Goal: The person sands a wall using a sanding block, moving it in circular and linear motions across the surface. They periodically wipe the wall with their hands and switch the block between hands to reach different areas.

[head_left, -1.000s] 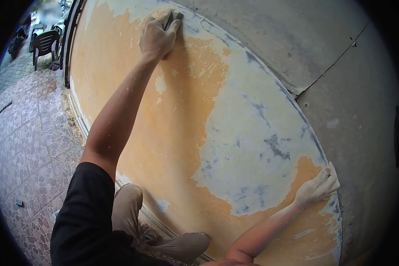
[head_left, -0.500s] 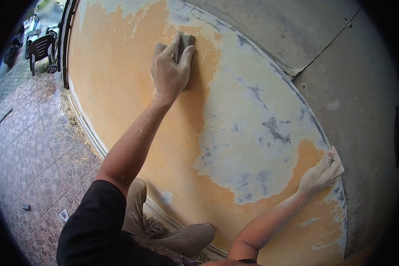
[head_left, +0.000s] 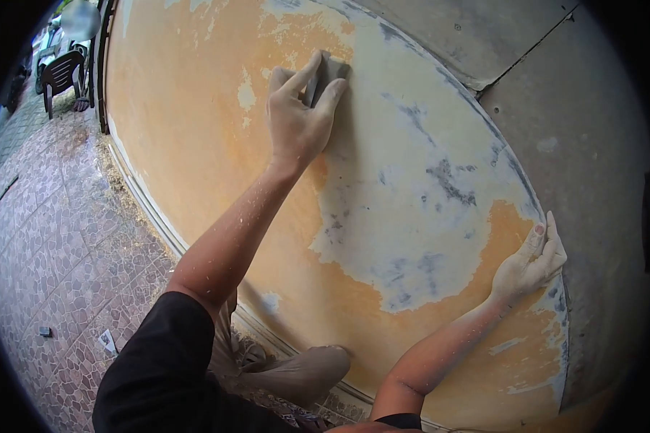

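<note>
A large curved panel fills the middle of the view, its surface patchy orange, pale cream and dark grey. My left hand, dusted pale, grips a dark grey sanding block against the upper part of the panel, thumb and fingers on its two sides. At the panel's right edge rests my right hand, also coated in dust. Its fingers reach over the rim with the thumb on the face, and no tool shows in it.
A dark plastic chair stands at the upper left on the paving. On the patterned tile floor lie a small dark block and a scrap of paper. Grey concrete lies beyond the panel's right edge.
My left hand and the block have moved to the right across the panel, near the orange patch's border. My right hand stays at the edge, a little higher in view.
</note>
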Tool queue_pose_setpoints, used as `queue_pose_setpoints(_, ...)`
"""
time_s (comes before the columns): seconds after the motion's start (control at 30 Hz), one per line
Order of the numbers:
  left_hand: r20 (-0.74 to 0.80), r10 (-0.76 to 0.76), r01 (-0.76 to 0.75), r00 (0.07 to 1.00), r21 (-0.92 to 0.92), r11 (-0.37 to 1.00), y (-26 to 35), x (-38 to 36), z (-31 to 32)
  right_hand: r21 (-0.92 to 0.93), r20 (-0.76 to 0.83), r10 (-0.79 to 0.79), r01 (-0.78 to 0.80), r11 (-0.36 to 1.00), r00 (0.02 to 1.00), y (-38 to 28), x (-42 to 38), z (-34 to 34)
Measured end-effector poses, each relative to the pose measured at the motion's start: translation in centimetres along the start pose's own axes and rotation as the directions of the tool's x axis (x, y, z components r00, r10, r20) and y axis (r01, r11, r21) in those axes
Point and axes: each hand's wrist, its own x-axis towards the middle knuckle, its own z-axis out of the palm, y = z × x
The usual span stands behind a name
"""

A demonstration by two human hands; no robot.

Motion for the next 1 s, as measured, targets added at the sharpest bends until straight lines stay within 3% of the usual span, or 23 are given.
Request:
queue_pose_setpoints(0.07,-0.028,0.06,-0.058,0.998,0.067,0.996,-1.0,-1.6,0.8,0.002,0.023,0.003,-0.003,1.0,1.0,-0.1,0.0,0.1)
queue_pose_setpoints(0.13,0.009,0.216,-0.213,0.976,0.222,0.952,-1.1,-6.5,0.0,-0.215,-0.032,-0.03,0.022,0.976,0.999,-0.7,-0.1,0.5)
queue_pose_setpoints(0.17,0.093,0.221,-0.236,0.971,0.221,0.946,-1.4,-9.6,-1.0,-0.276,-0.037,-0.017,0.006,0.961,0.999,-0.9,-0.2,0.9)
queue_pose_setpoints(0.27,0.306,0.152,-0.215,0.94,0.184,0.959,-3.6,-17.8,-4.1,-0.281,-0.057,-0.141,0.119,0.952,0.988,-2.1,-0.4,2.9)
queue_pose_setpoints(0.3,0.307,0.149,-0.213,0.94,0.188,0.959,-3.4,-17.6,-4.3,-0.279,-0.053,-0.14,0.12,0.953,0.989,-3.3,-0.4,3.6)
queue_pose_setpoints(0.37,0.321,0.18,-0.248,0.93,0.185,0.951,-2.8,-16.6,-4.3,-0.079,0.009,-0.37,0.369,0.926,0.929,-5.7,-0.5,4.5)
queue_pose_setpoints(0.47,0.18,0.115,-0.143,0.977,0.149,0.979,-2.2,-11.6,-2.3,-0.217,0.049,-0.385,0.386,0.896,0.921,-6.2,-0.5,5.3)
queue_pose_setpoints(0.53,0.083,0.001,-0.001,0.997,0.009,1.0,-1.5,-7.6,-1.4,-0.223,0.06,-0.4,0.403,0.888,0.915,-5.8,-0.3,5.3)
queue_pose_setpoints(0.6,0.053,-0.071,0.072,0.996,-0.021,0.997,-1.3,-6.3,-1.2,-0.183,0.039,-0.289,0.292,0.939,0.956,-5.7,0.1,5.3)
queue_pose_setpoints(0.67,-0.04,0.068,-0.062,0.997,0.122,0.991,-2.9,-9.5,-0.8,-0.234,-0.006,-0.288,0.279,0.932,0.958,-6.1,0.5,6.0)
queue_pose_setpoints(0.77,0.159,0.136,-0.167,0.978,0.199,0.966,-4.1,-18.8,-3.4,-0.286,-0.036,-0.198,0.18,0.941,0.979,-6.6,1.0,7.2)
queue_pose_setpoints(0.83,0.306,0.056,-0.114,0.95,0.174,0.978,-5.0,-24.7,-6.1,-0.235,-0.095,-0.204,0.177,0.956,0.974,-6.3,0.9,7.6)
queue_pose_setpoints(0.87,0.358,0.007,-0.08,0.934,0.191,0.978,-4.9,-25.3,-7.0,-0.228,-0.089,-0.21,0.185,0.956,0.974,-6.4,0.7,7.5)
queue_pose_setpoints(0.93,0.417,0.073,-0.157,0.906,0.173,0.972,-6.3,-24.8,-7.7,-0.194,-0.08,-0.181,0.163,0.967,0.98,-6.7,0.8,7.4)
queue_pose_setpoints(1.0,0.407,0.035,-0.104,0.913,0.149,0.983,-5.6,-22.4,-7.5,-0.199,-0.06,-0.198,0.182,0.963,0.978,-6.3,0.7,7.0)
